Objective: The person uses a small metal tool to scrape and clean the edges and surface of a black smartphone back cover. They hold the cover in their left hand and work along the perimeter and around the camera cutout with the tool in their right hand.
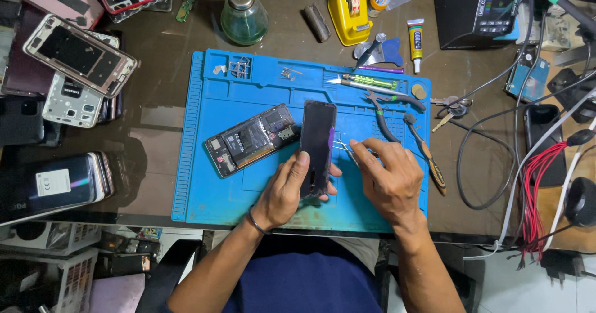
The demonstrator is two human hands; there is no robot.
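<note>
Dark glass panel (317,145) of a phone stands nearly upright on its long edge over the blue silicone mat (198,183), at the mat's centre-front. Left hand (287,192) grasps it: thumb on the near face, fingers wrapped behind the lower end. Right hand (388,179) sits just right of the panel, fingers pinched on thin metal tweezers (345,147) whose tips point toward the panel's right edge; contact between tips and panel cannot be resolved.

Opened phone body (251,139), internals exposed, lies flat on the mat just left of the panel, angled. Mat's upper trays hold small screws. Pliers (386,111) and a wooden-handled tool (428,158) lie at the mat's right side.

Mat rests on a dark brown counter (155,71). Green glass bottle (244,15) and yellow tape dispenser (349,12) stand behind the mat. Phone frames (77,55) are stacked at left; cables (496,139) and red wires (534,189) trail at right.
</note>
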